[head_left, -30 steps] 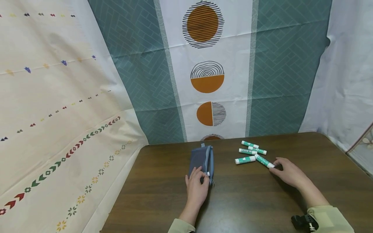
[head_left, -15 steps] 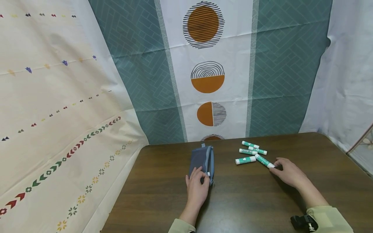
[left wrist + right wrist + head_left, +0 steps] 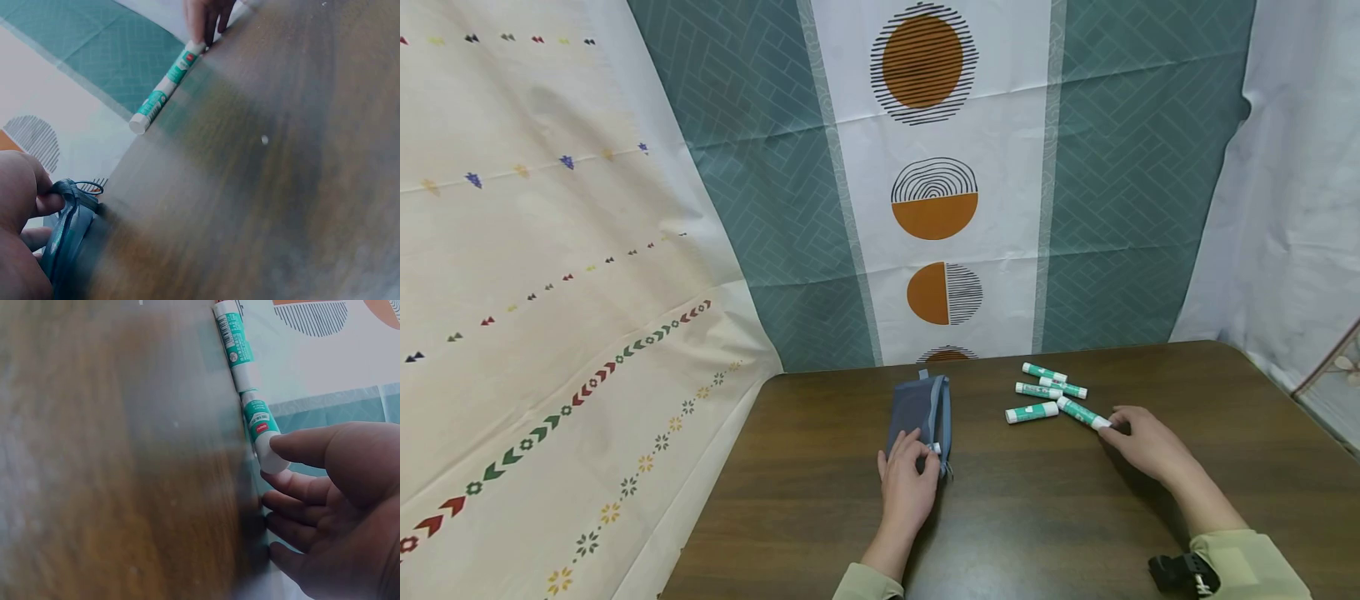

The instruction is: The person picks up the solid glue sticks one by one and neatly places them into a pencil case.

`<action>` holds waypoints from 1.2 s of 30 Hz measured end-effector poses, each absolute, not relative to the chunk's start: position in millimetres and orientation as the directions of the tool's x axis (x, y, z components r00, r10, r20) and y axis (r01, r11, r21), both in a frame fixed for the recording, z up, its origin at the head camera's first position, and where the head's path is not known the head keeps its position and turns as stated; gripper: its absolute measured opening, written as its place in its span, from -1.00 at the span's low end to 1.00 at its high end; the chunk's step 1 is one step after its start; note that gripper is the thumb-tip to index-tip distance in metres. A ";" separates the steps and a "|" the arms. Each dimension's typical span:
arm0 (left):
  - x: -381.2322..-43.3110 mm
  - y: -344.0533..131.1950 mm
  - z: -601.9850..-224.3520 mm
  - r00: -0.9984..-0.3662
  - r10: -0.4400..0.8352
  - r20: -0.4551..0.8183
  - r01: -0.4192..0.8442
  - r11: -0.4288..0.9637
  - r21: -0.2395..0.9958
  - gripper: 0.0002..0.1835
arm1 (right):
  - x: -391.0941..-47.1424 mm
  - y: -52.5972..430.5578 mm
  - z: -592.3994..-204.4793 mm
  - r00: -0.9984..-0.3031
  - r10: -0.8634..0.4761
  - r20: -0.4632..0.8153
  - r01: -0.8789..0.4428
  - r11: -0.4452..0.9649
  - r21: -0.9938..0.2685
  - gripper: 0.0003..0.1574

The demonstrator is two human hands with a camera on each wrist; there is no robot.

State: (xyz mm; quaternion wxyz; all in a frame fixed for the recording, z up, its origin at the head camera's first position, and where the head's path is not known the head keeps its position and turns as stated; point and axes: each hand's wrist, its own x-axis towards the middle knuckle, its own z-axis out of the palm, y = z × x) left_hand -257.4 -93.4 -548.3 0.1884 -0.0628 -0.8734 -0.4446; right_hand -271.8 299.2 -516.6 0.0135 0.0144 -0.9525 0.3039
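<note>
My left hand (image 3: 910, 483) pinches the near end of a dark blue zip pouch (image 3: 912, 406), which lies on the table with a gap along its right side. Something small and white shows at that gap, beside my fingertips. Over to the right, my right hand (image 3: 1150, 446) holds the white end of a green-and-white glue stick (image 3: 1081, 413) between thumb and forefinger. In the right wrist view, the thumb lies on the white end of this glue stick (image 3: 262, 428). Its far end is close to another glue stick (image 3: 1032, 412). Several more glue sticks (image 3: 1040, 390) lie just behind.
The brown wooden table (image 3: 1000, 517) has its far edge against a hanging cloth (image 3: 1120, 208) with green panels. A cream patterned cloth (image 3: 587, 333) hangs at the left, and a white cloth (image 3: 1285, 233) at the right.
My right hand has shifted very slightly to the right and away from me, and the near end of the glue stick has moved with it. My left hand and the pouch keep their place.
</note>
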 end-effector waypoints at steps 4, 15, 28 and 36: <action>-256.7 -93.4 -547.9 -0.920 -0.059 0.387 0.278 0.598 0.752 -0.76 | -272.3 299.9 -513.2 -0.999 -0.017 0.032 -0.032 0.811 -0.584 -0.59; -256.2 -93.8 -547.8 -0.917 -0.063 0.395 0.282 0.597 0.751 -0.76 | -271.8 301.5 -507.8 -1.000 0.022 0.002 0.016 0.807 -0.591 -0.39; -256.7 -94.3 -548.6 -0.919 -0.061 0.389 0.278 0.600 0.750 -0.76 | -271.1 294.4 -501.4 -0.999 0.038 0.021 0.017 0.795 -0.606 -0.37; -258.1 -93.8 -548.4 -0.916 -0.058 0.398 0.286 0.602 0.746 -0.78 | -269.8 284.2 -497.6 -0.997 0.006 0.078 -0.043 0.794 -0.607 -0.43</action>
